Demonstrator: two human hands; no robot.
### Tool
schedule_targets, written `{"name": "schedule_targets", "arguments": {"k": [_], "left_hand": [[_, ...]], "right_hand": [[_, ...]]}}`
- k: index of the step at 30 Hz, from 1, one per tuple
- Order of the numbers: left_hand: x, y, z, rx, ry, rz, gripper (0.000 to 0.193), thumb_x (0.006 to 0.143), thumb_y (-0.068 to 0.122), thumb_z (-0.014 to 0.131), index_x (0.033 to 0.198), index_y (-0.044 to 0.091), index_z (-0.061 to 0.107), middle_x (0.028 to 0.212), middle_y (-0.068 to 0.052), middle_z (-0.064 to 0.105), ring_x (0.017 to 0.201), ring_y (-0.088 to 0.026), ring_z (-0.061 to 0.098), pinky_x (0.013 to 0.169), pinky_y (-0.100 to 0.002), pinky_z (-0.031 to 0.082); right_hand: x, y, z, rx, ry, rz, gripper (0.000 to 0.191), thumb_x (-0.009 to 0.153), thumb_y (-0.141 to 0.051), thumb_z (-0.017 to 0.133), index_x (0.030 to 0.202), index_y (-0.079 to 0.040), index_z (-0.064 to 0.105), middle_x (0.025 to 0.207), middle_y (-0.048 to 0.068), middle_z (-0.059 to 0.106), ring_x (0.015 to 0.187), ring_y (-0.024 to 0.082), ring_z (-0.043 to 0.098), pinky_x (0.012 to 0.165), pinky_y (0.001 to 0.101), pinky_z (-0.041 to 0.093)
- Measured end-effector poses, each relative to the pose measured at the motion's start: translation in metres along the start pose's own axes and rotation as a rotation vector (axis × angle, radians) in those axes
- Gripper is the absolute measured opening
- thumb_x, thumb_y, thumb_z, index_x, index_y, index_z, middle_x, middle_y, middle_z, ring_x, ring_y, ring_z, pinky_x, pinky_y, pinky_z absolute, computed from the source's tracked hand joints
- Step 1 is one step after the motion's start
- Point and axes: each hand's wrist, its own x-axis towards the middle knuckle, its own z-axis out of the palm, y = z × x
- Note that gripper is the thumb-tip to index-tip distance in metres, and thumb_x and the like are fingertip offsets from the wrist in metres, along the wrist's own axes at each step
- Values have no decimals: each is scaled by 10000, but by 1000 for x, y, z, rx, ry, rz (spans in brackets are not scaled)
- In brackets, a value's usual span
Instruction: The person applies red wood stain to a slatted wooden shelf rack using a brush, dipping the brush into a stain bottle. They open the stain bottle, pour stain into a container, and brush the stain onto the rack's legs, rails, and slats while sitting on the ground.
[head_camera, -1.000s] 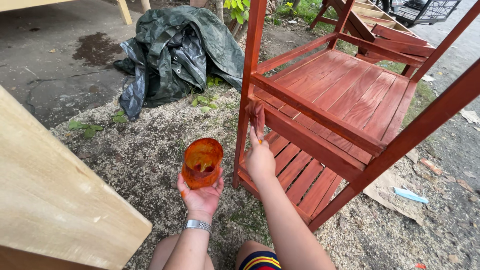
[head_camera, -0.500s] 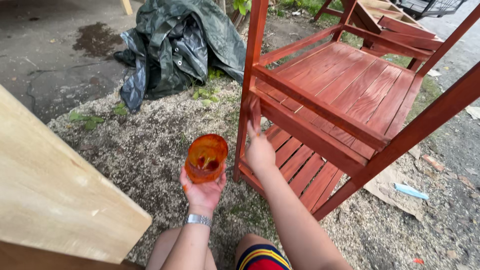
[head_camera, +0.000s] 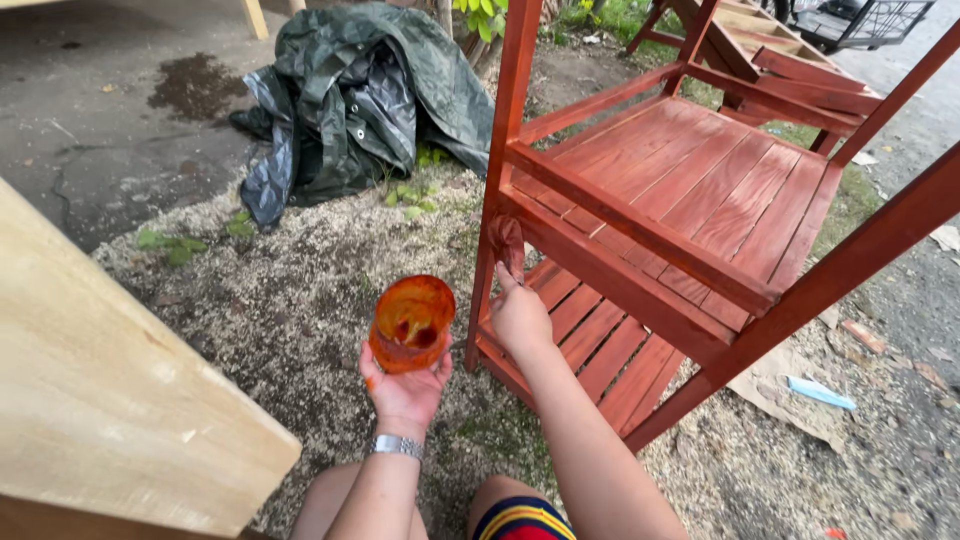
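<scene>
My left hand (head_camera: 405, 390) holds up an orange-stained clear cup (head_camera: 411, 322), tilted so its stained inside shows. A metal watch band sits on that wrist. My right hand (head_camera: 520, 315) pinches a reddish stained rag (head_camera: 507, 243) and presses it against the underside of the front rail of a red-brown wooden rack (head_camera: 690, 200). The rack has slatted shelves, one upper and one lower, and an upright front post just left of my right hand. My knees show at the bottom edge.
A pale unfinished wooden board (head_camera: 110, 400) fills the lower left. A crumpled dark green tarp (head_camera: 360, 100) lies on the ground behind. Sawdust and gravel cover the ground. A second red-brown wooden frame (head_camera: 780, 50) stands at the back right. Scrap paper (head_camera: 800, 390) lies under the rack.
My right hand has shifted slightly along the rack's front rail with the rag. The cup in my left hand has tipped a little more toward me.
</scene>
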Motion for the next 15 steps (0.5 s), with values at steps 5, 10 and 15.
{"name": "schedule_targets", "arguments": {"k": [5,10,15], "left_hand": [[1,3,0,-9,17,-5,936,741,769,558,1477,202,451,1347,-155,604,1088,-323,649,785,-405,539],[0,-3,-1,21,-4,12,952,748,768,584,1486,184,443,1350,-147,587,1080,-321,646,784,-398,549],[-1,0,-4,21,21,24,943,748,766,578,1483,190,446,1349,-155,592,1083,-325,650,782,-392,549]], "right_hand": [[9,-12,0,-45,92,-136,667,893,-84,598,1535,-226,482,1095,270,693,986,409,679,865,484,553],[13,-6,-13,271,14,95,654,912,-49,543,1530,-258,499,1191,243,691,924,338,743,822,416,567],[-45,-7,14,631,246,91,679,913,-4,512,1560,-199,443,1229,207,742,1001,229,748,825,329,560]]}}
